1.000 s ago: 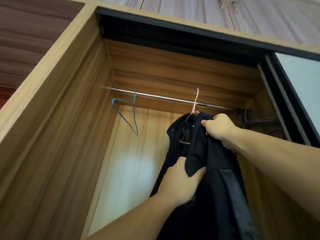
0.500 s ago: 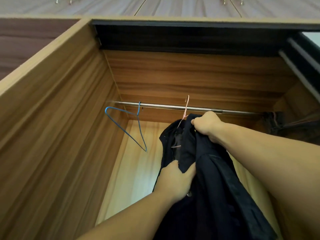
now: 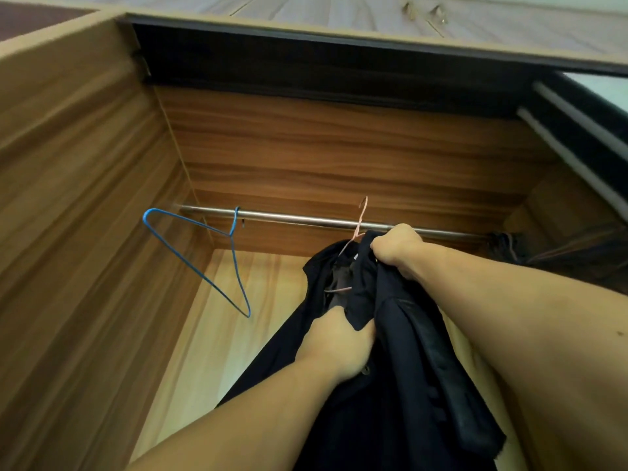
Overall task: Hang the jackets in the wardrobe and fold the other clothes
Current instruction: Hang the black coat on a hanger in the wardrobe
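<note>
- Step in hand, as I judge it: hanging the dark navy cloth jacket [image 3: 390,334], which sits at five o'clock below the steel wardrobe rail [image 3: 306,219].
- Right hand [image 3: 396,248] fingers curl tight round the collar; left hand [image 3: 334,345] grips the front.
- Next: settle the thin pink wire hanger [image 3: 358,229] on the rail, clear of the blue wire hanger [image 3: 234,266] at nine o'clock.

dark jacket [image 3: 384,385], on pink hanger [image 3: 358,229], wardrobe [image 3: 339,158]

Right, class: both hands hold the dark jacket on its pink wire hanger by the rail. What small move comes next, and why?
Probably lower the pink wire hanger so its hook catches the metal rail: the hook tip stands above it, while the right hand and left hand grip the dark jacket.
</note>
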The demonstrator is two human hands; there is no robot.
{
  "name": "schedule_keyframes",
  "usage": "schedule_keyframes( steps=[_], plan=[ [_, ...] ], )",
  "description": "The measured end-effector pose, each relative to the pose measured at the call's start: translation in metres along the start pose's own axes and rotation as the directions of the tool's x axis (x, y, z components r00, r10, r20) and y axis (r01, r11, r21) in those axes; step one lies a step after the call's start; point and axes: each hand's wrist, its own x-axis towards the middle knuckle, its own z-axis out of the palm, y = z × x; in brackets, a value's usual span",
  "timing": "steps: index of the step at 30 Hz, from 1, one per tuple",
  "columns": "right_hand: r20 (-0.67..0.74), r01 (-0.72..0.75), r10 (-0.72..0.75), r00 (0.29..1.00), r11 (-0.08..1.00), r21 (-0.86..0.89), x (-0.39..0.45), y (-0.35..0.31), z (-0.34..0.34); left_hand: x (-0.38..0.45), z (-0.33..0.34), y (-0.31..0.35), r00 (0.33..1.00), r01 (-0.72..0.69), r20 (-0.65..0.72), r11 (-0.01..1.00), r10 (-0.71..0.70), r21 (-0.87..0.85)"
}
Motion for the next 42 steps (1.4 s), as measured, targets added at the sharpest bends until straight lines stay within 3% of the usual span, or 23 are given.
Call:
schedule_keyframes(
  steps=[12, 20, 32, 39, 42],
  plan=[
    [-0.011, -0.043, 0.042, 0.999, 0.993, -0.111, 0.009, 0.053, -0.008, -0.010, 0.059, -0.008, 1.000, -0.020, -0.011, 0.989, 0.018, -0.148],
    [0.005, -0.044, 0.046, 0.999, 0.970, -0.238, 0.010, 0.078, -0.025, -0.026, 0.092, -0.016, 0.999, 0.044, 0.036, 0.963, -0.036, -0.266],
    [-0.041, 0.085, -0.109, 0.993, 0.919, -0.385, -0.019, 0.084, -0.026, -0.040, 0.081, -0.026, 0.998, 0.058, -0.006, 0.979, -0.061, -0.195],
    [-0.067, 0.105, -0.141, 0.988, 0.917, -0.384, -0.039, 0.098, -0.042, -0.069, 0.076, -0.040, 0.998, 0.056, 0.049, 0.986, -0.049, -0.154],
    [-0.066, 0.122, -0.161, 0.985, 0.910, -0.396, -0.042, 0.101, -0.058, -0.068, 0.073, -0.033, 0.999, 0.047, 0.010, 0.991, -0.047, -0.128]
  ],
)
